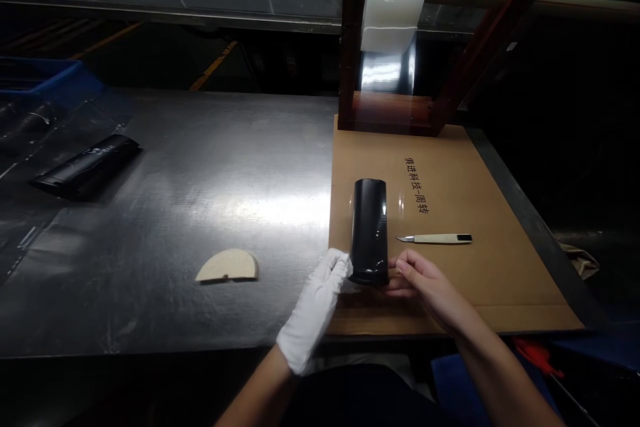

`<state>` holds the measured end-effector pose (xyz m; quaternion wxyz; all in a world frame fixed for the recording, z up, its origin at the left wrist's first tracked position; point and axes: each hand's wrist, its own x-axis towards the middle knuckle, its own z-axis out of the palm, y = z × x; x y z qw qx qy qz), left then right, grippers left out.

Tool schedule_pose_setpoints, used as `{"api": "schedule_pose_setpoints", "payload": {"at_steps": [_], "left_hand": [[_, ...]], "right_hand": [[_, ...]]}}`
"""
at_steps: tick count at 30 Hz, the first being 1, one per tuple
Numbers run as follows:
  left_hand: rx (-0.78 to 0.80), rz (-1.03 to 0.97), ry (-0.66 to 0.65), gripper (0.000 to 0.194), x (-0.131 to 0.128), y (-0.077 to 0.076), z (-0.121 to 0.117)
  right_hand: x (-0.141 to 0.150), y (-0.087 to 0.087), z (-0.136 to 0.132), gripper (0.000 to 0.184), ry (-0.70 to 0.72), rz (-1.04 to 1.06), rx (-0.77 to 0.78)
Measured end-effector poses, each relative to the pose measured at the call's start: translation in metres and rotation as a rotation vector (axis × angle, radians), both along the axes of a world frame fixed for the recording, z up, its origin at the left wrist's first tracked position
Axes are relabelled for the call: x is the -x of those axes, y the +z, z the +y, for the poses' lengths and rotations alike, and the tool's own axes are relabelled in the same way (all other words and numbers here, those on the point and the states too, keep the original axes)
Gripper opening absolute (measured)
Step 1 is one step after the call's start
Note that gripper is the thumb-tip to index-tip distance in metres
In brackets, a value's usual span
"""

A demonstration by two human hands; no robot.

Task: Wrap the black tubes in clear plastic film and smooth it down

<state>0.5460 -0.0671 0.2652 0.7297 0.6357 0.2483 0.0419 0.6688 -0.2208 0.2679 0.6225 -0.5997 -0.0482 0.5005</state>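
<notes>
A glossy black curved part (369, 230) stretches lengthwise on a brown cardboard sheet (480, 200). Clear film (388, 73) hangs from a roll, and faint shine on both sides of the part suggests it runs down to my hands. My left hand (327, 280), in a white glove, is pinched closed at the part's near left corner. Bare, my right hand (417, 275) closes thumb against fingers beside the near right corner. What they pinch looks like the film's edges, though these barely show. A craft knife (435, 239) rests just beyond my right hand.
The film roll (397, 0) sits on a rod in a reddish wooden stand (347, 53) at the back. A beige half-round pad (229, 265) lies on the metal table (165, 227). Farther left are another black part (90, 165) and a blue bin (40, 73).
</notes>
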Motion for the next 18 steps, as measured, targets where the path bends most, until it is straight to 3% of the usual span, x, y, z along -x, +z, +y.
{"api": "schedule_pose_setpoints", "payload": {"at_steps": [13,18], "left_hand": [[-0.032,-0.005,0.039,0.024,0.001,0.008,-0.002],[0.097,-0.017,0.053,0.025,0.002,0.002,-0.004]], "right_hand": [[0.011,-0.01,0.006,0.038,-0.146,-0.032,-0.065],[0.024,-0.016,0.01,0.034,-0.289,0.042,-0.136]]}}
